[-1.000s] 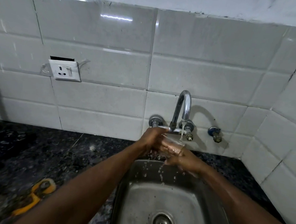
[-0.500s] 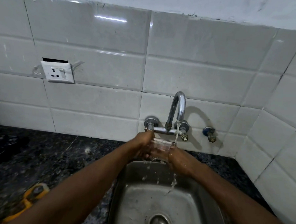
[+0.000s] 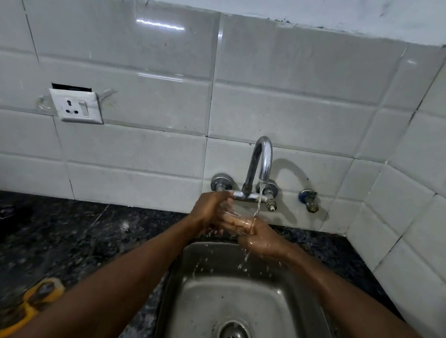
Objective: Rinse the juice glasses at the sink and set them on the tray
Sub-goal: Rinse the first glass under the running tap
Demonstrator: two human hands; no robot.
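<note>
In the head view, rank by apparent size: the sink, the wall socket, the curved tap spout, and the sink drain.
1. sink
2. tap spout and wall socket, too alike to rank
3. drain, partly cut off, and nearer the camera

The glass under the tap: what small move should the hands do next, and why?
Probably turn the glass slightly so its mouth meets the stream. The left hand and right hand both hold it over the sink, and the water now seems to strike the right hand and run off it. The glass's exact tilt is hard to see.
</note>
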